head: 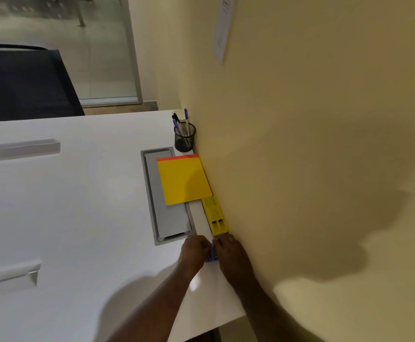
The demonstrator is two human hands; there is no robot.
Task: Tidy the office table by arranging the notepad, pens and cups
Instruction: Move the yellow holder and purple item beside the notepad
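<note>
A yellow notepad with a red top strip lies flat against the wall, partly over the grey cable hatch. Behind it a black mesh pen holder stands with several pens upright in it. A white cup peeks out behind the holder. A yellow box-like object lies along the wall below the notepad. Just in front of it, my left hand and my right hand close from both sides on a small blue object, mostly hidden between the fingers.
The white table runs along a cream wall on the right. Two grey acrylic stands sit at the left. A dark office chair stands beyond the far edge. A paper notice hangs on the wall.
</note>
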